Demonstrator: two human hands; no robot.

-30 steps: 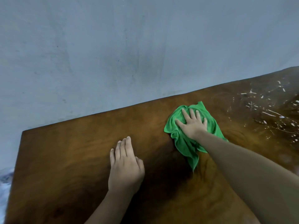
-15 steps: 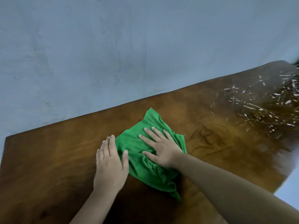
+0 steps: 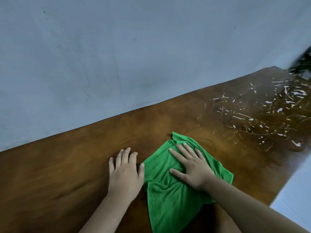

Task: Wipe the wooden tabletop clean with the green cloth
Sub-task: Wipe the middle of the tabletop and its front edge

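Observation:
A crumpled green cloth (image 3: 170, 197) lies on the wooden tabletop (image 3: 55, 179), near its front middle. My right hand (image 3: 190, 167) presses flat on the cloth's upper part with fingers spread. My left hand (image 3: 125, 174) rests flat on the bare wood just left of the cloth, its thumb touching the cloth's edge. White splatters and streaks (image 3: 262, 113) cover the right far part of the tabletop.
A plain grey-blue wall (image 3: 117, 56) runs along the table's far edge. The table's right edge (image 3: 284, 180) drops off to a pale floor. A dark blurred object (image 3: 301, 64) stands at the far right corner.
My right hand swept the cloth from the far middle of the table toward me, up against my left hand. The view has shifted so more of the splattered right side shows.

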